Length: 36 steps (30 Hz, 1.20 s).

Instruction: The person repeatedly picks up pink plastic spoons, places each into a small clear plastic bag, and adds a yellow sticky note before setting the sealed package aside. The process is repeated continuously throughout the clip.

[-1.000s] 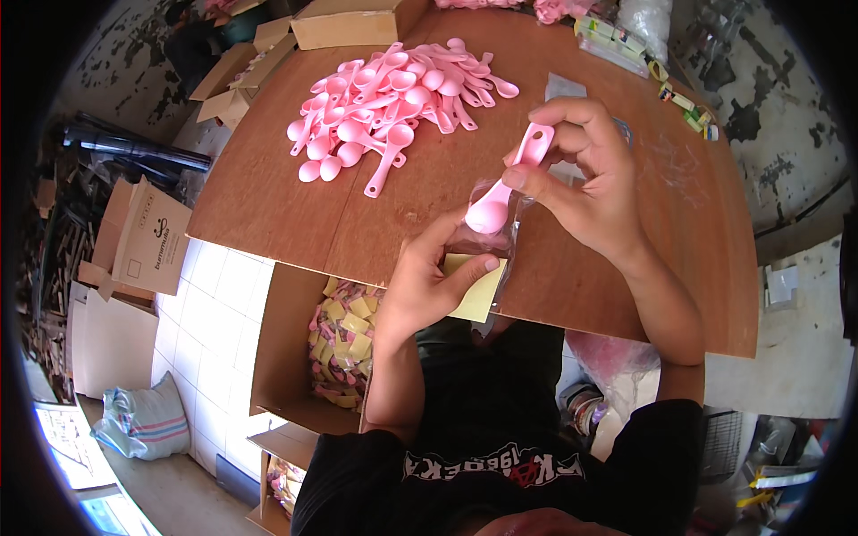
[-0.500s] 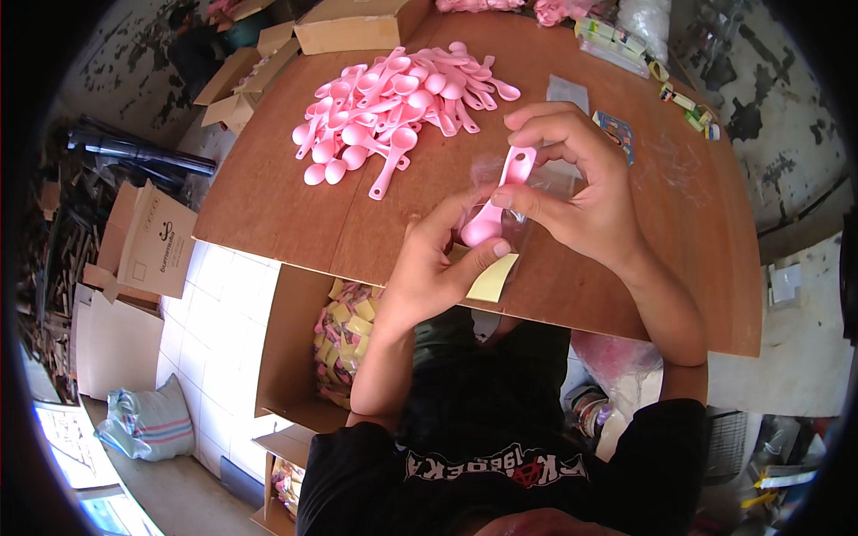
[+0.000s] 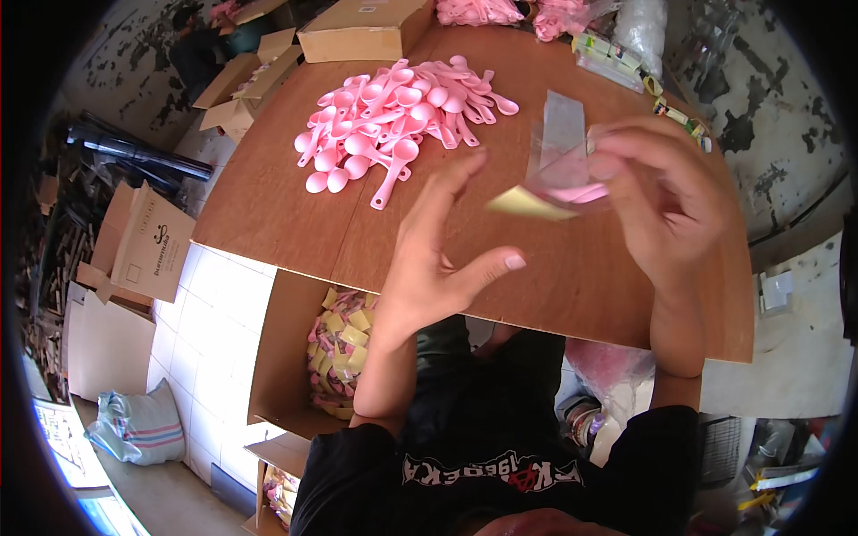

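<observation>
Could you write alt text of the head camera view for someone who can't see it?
Seen from above, a person's right hand holds a clear packet with a pink spoon and a yellow card inside, while the left hand is open beside it. Both are over a wooden table with a pile of pink spoons; a box of filled packets sits below.

Right hand [image 3: 666, 201] pinched clear packet [image 3: 559, 174] holding pink spoon, yellow card end [image 3: 527, 204] sticking out toward left hand. Left hand [image 3: 438, 259] open, fingers spread, just beside packet, not touching. Pile of pink spoons [image 3: 398, 121] lay beyond left hand on brown table [image 3: 295, 214]. Open carton of filled packets [image 3: 344, 353] stood below left wrist.
</observation>
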### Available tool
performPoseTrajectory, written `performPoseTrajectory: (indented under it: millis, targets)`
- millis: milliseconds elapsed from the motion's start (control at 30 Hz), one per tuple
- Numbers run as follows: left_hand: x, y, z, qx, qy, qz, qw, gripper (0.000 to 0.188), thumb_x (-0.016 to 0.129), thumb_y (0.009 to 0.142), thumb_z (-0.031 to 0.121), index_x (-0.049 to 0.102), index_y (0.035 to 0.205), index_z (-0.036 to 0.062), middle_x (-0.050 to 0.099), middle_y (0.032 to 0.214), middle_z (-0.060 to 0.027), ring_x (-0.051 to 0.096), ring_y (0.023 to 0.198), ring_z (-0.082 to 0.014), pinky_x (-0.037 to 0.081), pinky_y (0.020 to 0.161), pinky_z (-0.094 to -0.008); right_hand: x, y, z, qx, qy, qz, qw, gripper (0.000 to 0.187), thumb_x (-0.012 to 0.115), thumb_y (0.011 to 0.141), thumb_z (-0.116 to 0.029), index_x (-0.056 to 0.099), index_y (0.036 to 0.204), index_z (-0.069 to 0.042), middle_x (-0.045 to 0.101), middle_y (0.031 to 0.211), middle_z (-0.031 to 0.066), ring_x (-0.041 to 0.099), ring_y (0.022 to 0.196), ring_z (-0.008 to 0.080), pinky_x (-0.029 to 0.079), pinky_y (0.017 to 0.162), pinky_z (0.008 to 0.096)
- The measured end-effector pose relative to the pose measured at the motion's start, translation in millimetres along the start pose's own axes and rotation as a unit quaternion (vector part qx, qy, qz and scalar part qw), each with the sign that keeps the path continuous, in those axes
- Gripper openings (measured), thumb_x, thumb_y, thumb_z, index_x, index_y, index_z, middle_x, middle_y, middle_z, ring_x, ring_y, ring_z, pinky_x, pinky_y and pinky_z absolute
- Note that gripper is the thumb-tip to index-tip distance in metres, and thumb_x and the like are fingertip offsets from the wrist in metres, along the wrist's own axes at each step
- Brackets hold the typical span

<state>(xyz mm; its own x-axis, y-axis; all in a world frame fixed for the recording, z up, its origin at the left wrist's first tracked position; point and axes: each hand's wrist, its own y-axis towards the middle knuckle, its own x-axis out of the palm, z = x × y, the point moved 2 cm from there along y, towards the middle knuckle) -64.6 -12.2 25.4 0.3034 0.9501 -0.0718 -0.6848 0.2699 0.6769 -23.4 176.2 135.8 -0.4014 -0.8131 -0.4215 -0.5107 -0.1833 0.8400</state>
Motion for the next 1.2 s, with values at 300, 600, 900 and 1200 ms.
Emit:
performPoseTrajectory:
  millis: [300,600,900,1200]
  targets:
    - [10,1,0,-0.061,-0.055,0.031,0.996,0.048,0.077,0.085,0.009,0.059,0.128,-0.0033,0.065,0.120,-0.0173,0.063,0.108,-0.0245,0.049,0.092,-0.0349,25,-16,12,0.028,0.034,-0.108,0.993,0.011,0.075,0.081,0.003,0.073,0.091,0.001,0.072,0.086,0.0102,0.071,0.073,0.0190,0.055,0.064,0.0286]
    - [13,-20,13,-0.148,-0.079,0.095,0.981,0.022,0.063,0.096,0.004,0.069,0.116,-0.0035,0.074,0.084,-0.0090,0.068,0.076,-0.0079,0.051,0.063,-0.0230,37,-23,6,0.049,0.066,-0.111,0.990,0.011,0.075,0.081,0.001,0.072,0.092,-0.001,0.070,0.085,0.0093,0.068,0.072,0.0213,0.054,0.061,0.0301]
    - [17,-29,25,-0.123,0.086,0.064,0.987,0.024,0.065,0.091,0.002,0.068,0.114,-0.0032,0.071,0.080,-0.0164,0.072,0.066,-0.0212,0.054,0.058,-0.0309,33,-25,2,-0.102,-0.133,-0.164,0.972,0.016,0.076,0.071,-0.005,0.070,0.085,-0.002,0.061,0.090,0.0038,0.062,0.080,0.0202,0.050,0.064,0.0325]
    - [15,-31,23,-0.041,0.172,-0.040,0.984,0.024,0.067,0.086,-0.002,0.067,0.110,-0.0024,0.070,0.081,-0.0197,0.073,0.070,-0.0324,0.054,0.060,-0.0372,32,-34,2,-0.072,-0.186,-0.254,0.946,0.021,0.073,0.061,0.001,0.068,0.081,-0.002,0.061,0.083,0.0070,0.063,0.077,0.0229,0.051,0.069,0.0352]
